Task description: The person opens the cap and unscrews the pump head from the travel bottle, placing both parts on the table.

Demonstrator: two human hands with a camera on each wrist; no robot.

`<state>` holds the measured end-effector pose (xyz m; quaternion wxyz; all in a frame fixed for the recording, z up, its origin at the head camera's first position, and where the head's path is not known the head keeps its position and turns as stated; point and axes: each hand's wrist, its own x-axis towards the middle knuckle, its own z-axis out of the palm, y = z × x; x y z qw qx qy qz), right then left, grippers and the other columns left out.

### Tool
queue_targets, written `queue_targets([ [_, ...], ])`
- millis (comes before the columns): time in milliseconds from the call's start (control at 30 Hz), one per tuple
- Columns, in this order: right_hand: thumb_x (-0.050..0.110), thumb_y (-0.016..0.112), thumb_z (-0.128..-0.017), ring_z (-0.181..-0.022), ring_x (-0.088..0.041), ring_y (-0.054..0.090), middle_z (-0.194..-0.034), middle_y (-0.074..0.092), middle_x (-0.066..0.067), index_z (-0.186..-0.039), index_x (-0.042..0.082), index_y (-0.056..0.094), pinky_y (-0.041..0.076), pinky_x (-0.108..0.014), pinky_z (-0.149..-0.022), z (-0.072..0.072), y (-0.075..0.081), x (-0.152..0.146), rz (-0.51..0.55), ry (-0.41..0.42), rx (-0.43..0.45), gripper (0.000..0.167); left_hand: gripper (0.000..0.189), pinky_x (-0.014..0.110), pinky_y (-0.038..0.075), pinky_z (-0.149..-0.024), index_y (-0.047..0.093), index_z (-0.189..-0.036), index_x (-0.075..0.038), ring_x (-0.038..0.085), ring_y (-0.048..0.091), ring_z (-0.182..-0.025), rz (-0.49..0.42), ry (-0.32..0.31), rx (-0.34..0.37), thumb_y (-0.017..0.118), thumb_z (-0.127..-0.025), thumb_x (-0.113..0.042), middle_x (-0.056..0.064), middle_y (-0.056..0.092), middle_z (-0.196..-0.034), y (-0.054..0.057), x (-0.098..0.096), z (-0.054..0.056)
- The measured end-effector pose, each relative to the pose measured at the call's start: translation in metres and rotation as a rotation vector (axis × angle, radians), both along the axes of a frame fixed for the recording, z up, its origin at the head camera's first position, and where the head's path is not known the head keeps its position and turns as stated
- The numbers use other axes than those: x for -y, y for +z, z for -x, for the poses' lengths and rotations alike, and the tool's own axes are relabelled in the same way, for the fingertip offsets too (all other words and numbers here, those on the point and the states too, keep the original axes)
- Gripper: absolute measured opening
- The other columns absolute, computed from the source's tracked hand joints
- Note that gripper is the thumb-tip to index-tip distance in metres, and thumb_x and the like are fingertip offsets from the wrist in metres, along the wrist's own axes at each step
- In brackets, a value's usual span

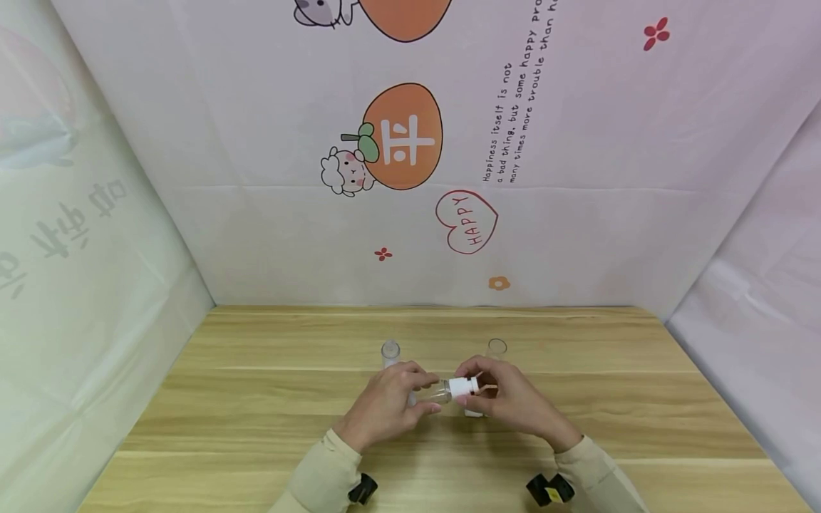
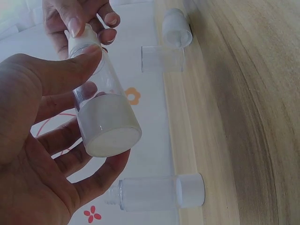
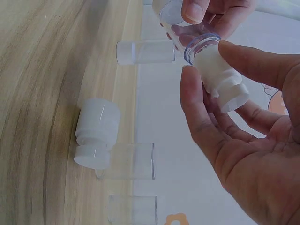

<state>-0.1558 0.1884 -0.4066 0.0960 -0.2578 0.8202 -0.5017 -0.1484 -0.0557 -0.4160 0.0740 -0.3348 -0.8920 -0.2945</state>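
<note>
My left hand (image 1: 391, 402) grips a clear bottle (image 2: 110, 84) with a white base (image 2: 110, 126), tilted above the table. At the bottle's other end, my right hand (image 1: 513, 399) pinches a white pump head (image 3: 218, 70) between thumb and fingers. The pump head meets the bottle's neck; whether it is screwed tight I cannot tell. In the right wrist view, a second white pump head (image 3: 98, 126) stands on the table, partly hidden by my right hand in the head view. Close to it are two clear caps (image 3: 129, 161) (image 3: 133, 211).
Another clear bottle (image 2: 150, 192) with a white base and an uncovered neck stands upright beyond my left hand. The wood-grain table (image 1: 256, 385) meets a printed white sheet (image 1: 288, 249) at its back edge, with more white sheeting (image 1: 763, 285) at both sides.
</note>
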Motion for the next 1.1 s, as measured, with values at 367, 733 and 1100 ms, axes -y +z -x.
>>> queue_targets([
  [367,0.004,0.076,-0.091,-0.096,-0.025,0.063,-0.108,0.062,-0.014,-0.106,0.002,0.066,0.059,-0.031,-0.078,-0.001,-0.001,0.005,0.109,-0.006,-0.010,0.019,0.033,0.026,0.053,-0.075,0.076,-0.115,-0.009,0.014,0.065,-0.092,0.010,0.000,-0.009,0.081,-0.088,-0.027,0.005,0.073,-0.107,-0.001,-0.001,0.000],
  [733,-0.003,0.078,-0.085,-0.096,-0.026,0.063,-0.108,0.063,-0.012,-0.109,0.001,0.067,0.059,-0.032,-0.079,0.000,-0.004,-0.001,0.129,-0.008,-0.137,0.026,0.035,0.028,0.054,-0.077,0.075,-0.116,-0.008,0.012,0.064,-0.092,0.031,0.025,0.011,0.081,-0.089,-0.028,0.003,0.072,-0.105,-0.003,0.001,-0.001],
  [1100,-0.001,0.077,-0.087,-0.105,-0.030,0.062,-0.114,0.063,-0.012,-0.117,0.001,0.070,0.057,-0.033,-0.087,-0.004,-0.002,-0.015,0.074,-0.092,-0.152,0.031,0.037,0.028,0.054,-0.077,0.075,-0.116,-0.007,0.011,0.065,-0.091,0.032,0.046,-0.002,0.082,-0.087,-0.029,0.002,0.072,-0.105,-0.004,0.004,-0.001],
])
